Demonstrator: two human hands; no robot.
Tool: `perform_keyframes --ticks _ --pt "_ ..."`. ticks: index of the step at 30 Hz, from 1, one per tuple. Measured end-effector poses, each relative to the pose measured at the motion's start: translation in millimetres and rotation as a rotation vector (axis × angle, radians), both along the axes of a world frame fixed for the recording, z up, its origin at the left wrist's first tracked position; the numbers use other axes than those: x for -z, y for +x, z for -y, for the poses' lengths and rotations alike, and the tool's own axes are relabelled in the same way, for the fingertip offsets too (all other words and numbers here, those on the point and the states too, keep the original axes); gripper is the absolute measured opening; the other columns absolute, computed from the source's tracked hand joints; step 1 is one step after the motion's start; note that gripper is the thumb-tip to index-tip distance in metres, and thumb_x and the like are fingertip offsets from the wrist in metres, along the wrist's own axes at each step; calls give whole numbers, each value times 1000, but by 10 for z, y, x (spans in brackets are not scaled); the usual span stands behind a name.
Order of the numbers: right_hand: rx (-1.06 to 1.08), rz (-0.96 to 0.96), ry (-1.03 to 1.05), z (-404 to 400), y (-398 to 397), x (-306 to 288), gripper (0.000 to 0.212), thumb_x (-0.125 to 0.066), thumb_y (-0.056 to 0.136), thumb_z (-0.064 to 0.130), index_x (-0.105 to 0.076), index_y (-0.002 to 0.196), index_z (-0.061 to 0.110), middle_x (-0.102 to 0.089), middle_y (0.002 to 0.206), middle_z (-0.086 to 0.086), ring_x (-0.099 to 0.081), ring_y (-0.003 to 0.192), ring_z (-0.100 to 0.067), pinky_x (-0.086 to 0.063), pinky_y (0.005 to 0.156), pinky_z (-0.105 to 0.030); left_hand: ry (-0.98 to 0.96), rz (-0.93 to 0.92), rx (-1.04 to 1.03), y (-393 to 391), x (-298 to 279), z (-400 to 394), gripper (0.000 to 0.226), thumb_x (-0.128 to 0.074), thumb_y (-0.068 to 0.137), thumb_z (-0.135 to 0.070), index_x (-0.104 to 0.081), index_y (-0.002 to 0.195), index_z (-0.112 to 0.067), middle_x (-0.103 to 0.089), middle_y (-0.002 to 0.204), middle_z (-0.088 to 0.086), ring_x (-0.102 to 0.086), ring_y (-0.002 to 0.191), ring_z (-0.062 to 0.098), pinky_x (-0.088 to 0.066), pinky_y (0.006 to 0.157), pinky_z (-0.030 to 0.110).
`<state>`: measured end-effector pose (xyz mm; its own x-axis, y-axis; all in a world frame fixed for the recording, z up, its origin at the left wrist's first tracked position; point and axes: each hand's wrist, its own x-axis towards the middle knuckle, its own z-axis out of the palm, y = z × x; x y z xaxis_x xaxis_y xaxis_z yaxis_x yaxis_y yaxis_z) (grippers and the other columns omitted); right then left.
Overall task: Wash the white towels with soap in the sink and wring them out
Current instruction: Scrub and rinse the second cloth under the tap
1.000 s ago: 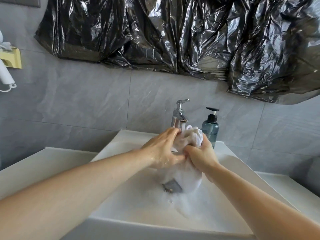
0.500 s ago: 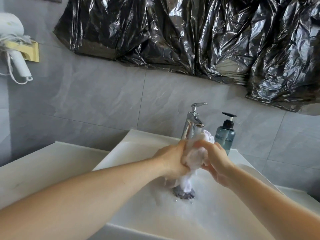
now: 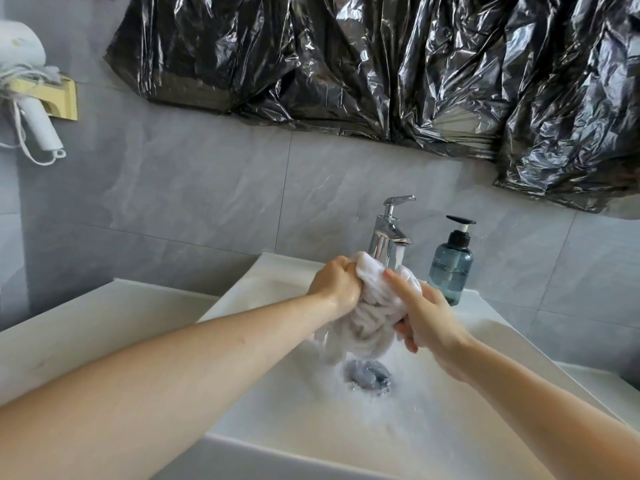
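A wet white towel [image 3: 372, 317] is bunched above the white sink [image 3: 467, 427], just under the chrome tap [image 3: 389, 237], which runs a thin stream onto it. My left hand [image 3: 336, 284] grips the towel's upper left part in a fist. My right hand [image 3: 420, 313] holds its right side, the thumb and fingers wrapped round the cloth. The towel's lower end hangs toward the metal drain [image 3: 369, 375], and soapy foam lies in the basin around it.
A blue-grey soap pump bottle [image 3: 450, 268] stands on the sink's back rim right of the tap. Black plastic sheeting [image 3: 381, 64] covers the wall above. A white hair dryer [image 3: 24, 98] hangs in a yellow holder at far left. A pale counter [image 3: 104, 323] flanks the sink.
Both hands have kneaded the towel and shifted it up under the tap; my right hand dropped lower on its right side. The camera view has moved closer and leftward.
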<state>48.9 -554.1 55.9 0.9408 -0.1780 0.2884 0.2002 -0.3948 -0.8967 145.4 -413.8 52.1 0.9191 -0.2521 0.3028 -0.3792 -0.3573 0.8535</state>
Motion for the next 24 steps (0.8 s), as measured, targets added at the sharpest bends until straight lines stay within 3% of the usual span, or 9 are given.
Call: perform_keyframes --ticks 2,5,8,11,13,17,19,22,24 --pt "-20 51 -22 -36 -13 -33 43 -59 97 56 -61 90 14 -51 62 -4 -47 52 -16 -38 43 -27 -126 -85 42 35 -6 25 59 -32 82 -58 -75 106 -25 -77 110 4 -72 106 29 -57 96 46" --pt "58 101 17 -8 45 -53 41 -51 103 52 -60 90 14 -58 64 -3 -54 54 -14 -46 46 -28 -272 -134 154 -82 -57 78 50 -33 85 -42 -76 105 -26 -78 110 3 -72 106 22 -57 99 43" --pt "85 78 94 40 78 -57 36 -45 108 42 -60 100 10 -68 80 -11 -67 71 -19 -61 55 -41 -236 -46 192 -189 -31 186 56 -28 80 -38 -74 108 -21 -76 114 5 -69 112 21 -54 101 37" --pt "31 91 41 -20 31 1 29 -49 106 34 -62 95 11 -60 64 -6 -55 50 -17 -46 41 -32 -150 -8 57 -105 -23 156 56 -26 85 -45 -72 100 -16 -76 104 8 -71 102 27 -57 93 43" --pt "1 127 14 -66 35 23 27 -49 107 31 -61 93 12 -56 60 -4 -52 47 -17 -43 41 -30 -129 -8 25 -45 -20 115 48 -30 98 -41 -71 103 -16 -75 105 7 -70 102 27 -56 92 42" --pt "82 176 -43 1 159 36 17 -46 106 32 -60 105 22 -72 89 -11 -73 78 -30 -63 62 -49 -145 25 119 -100 -14 142 40 -32 100 -33 -59 122 -15 -67 123 5 -62 117 23 -48 105 38" --pt "133 199 -29 51 162 40 14 -53 98 37 -60 104 28 -73 91 -7 -73 84 -28 -63 71 -47 -122 61 158 -115 -16 158 33 -34 101 -31 -59 118 -18 -67 121 3 -63 116 21 -48 104 39" --pt "94 219 -38 47 123 22 36 -68 84 58 -60 104 28 -73 95 -3 -73 82 -18 -59 67 -38 -121 55 132 -41 -3 134 23 -49 98 -32 -68 110 -32 -75 114 0 -69 109 19 -55 94 34" --pt "-20 115 -72 46 121 48 57 -80 75 63 -56 113 27 -72 102 -2 -75 87 -14 -60 70 -34 -114 1 79 1 19 112 32 -57 89 -36 -69 117 -27 -75 115 1 -69 110 22 -52 86 30"
